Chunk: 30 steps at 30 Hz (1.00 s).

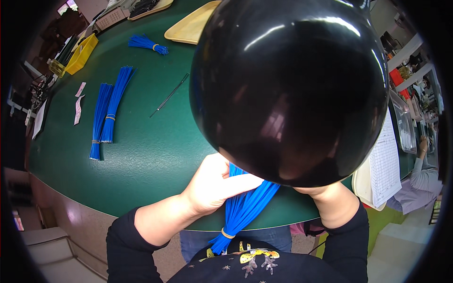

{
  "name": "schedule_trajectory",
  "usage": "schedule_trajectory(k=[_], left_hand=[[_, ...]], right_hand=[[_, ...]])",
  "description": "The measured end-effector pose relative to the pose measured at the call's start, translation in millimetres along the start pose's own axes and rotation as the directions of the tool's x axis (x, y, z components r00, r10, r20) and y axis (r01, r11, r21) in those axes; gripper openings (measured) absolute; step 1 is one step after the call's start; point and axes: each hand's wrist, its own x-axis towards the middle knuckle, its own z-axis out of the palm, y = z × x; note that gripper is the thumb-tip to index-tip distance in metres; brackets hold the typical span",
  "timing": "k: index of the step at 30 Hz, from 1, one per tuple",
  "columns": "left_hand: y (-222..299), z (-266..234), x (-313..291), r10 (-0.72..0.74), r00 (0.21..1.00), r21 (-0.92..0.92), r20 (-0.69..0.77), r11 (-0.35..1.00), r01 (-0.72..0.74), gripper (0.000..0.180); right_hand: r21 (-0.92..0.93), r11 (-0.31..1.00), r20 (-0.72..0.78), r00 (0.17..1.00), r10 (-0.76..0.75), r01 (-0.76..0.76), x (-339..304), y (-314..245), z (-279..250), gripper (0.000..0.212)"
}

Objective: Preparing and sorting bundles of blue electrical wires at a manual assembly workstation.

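Observation:
My left hand (211,185) is closed around a bundle of blue wires (245,207) at the table's near edge, thumb across the top. A tan band ties the bundle's lower end, which points toward my body. The upper end runs under a large, glossy black dome (288,94) that looks like a lamp shade. Only the wrist and a little of my right hand (321,189) show below the dome's rim. Its fingers are hidden, so whether they touch the wires cannot be seen.
Two tied blue wire bundles (109,108) lie on the green table (137,170), a third (148,44) farther back. Around them are a thin dark strand (170,95), pink paper strips (78,108), a yellow bin (82,53) and a cream tray (188,26). At right, a printed sheet (384,160); beyond, another person's arm (420,162).

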Motion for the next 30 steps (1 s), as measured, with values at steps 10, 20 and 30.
schedule_trajectory(k=[10,20,30], left_hand=[[-4,-3,3,-0.061,0.998,-0.257,0.023,0.964,0.065,0.023],[-5,0,4,-0.108,0.993,-0.304,-0.053,0.949,0.087,0.023],[-1,-3,4,-0.13,0.991,-0.33,0.031,0.934,0.133,0.027]], right_hand=[[0.121,0.993,-0.081,0.996,0.026,-0.016,9,-10,4,0.04],[-0.223,0.966,0.029,0.992,-0.124,0.127,6,-3,-4,0.045],[-0.01,0.999,-0.106,0.994,-0.038,0.037,6,-8,6,0.051]])
